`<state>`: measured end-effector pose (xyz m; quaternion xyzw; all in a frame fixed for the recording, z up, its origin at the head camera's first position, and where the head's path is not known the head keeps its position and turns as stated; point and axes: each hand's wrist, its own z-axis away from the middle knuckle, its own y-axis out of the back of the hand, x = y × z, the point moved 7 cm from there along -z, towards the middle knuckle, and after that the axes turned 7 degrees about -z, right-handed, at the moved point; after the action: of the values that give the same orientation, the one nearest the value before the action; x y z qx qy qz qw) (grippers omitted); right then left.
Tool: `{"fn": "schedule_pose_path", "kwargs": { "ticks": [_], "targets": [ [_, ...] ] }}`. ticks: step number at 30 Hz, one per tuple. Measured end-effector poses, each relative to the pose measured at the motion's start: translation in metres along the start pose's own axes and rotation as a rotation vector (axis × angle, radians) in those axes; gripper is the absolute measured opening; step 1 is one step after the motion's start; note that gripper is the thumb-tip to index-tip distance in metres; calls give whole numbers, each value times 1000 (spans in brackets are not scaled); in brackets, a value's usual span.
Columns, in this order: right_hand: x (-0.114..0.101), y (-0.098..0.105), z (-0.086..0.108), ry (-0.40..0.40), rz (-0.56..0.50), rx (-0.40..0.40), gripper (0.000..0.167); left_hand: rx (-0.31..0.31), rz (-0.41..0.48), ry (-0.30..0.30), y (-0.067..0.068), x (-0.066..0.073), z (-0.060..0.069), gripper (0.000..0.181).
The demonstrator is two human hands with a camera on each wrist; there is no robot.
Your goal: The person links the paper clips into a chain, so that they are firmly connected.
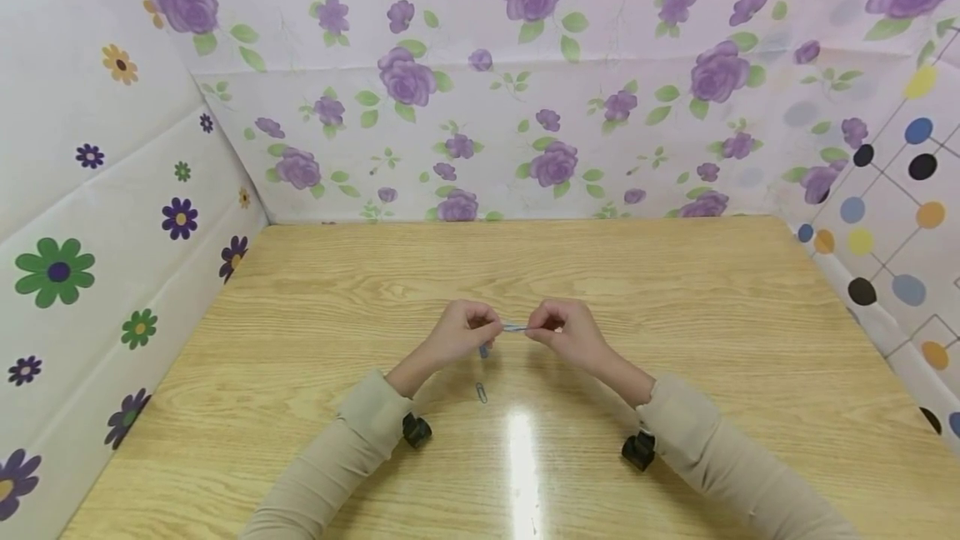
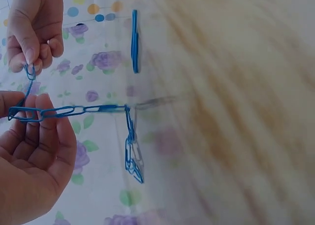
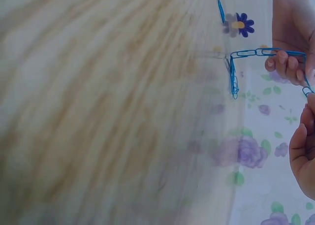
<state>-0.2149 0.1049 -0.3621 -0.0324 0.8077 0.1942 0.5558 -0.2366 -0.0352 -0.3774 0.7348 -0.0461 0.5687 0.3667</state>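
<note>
A chain of blue paper clips (image 2: 74, 109) runs from my left hand (image 1: 463, 330) down to the table, where its lower links lie folded over. My left thumb and fingers pinch the chain near its upper end. The end clip (image 2: 30, 72) is pinched between the thumb and forefinger of my right hand (image 1: 567, 330), and the links between the two hands are stretched. In the right wrist view the chain (image 3: 244, 53) passes across my left fingers (image 3: 281, 57). A loose blue paper clip (image 1: 482, 392) lies on the table, nearer to me than the hands.
The wooden table (image 1: 337, 273) spreads out on all sides of the hands. Flowered cloth (image 1: 480, 148) stands along its back edge, with patterned cloths on the left and right. A small black camera is strapped at each wrist.
</note>
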Motion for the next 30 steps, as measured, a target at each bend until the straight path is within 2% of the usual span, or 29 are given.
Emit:
{"fn": "schedule_pose_path", "kwargs": {
  "ticks": [5, 8, 11, 14, 19, 23, 30],
  "targets": [
    [-1, 4, 1, -15, 2, 13, 7, -13, 14, 2, -2, -21, -6, 16],
    [-3, 5, 1, -31, -4, 16, 6, -31, 40, 14, -5, -27, -8, 17],
    [-4, 5, 1, -42, -9, 21, 6, -57, 75, 23, -7, -30, -11, 27],
    [-5, 5, 0, -47, -8, 19, 6, -78, 57, 5, -9, -28, -13, 32],
    [-3, 4, 0, -40, -10, 19, 5, -52, -46, -28, -10, -23, -15, 22],
    [-2, 3, 0, -39, -23, 23, 4, -37, -46, -53, -10, -20, -15, 19],
    [1, 0, -1, -76, -60, 8, 3, -52, -5, -73, -4, 9, -1, 14]
  ]
}}
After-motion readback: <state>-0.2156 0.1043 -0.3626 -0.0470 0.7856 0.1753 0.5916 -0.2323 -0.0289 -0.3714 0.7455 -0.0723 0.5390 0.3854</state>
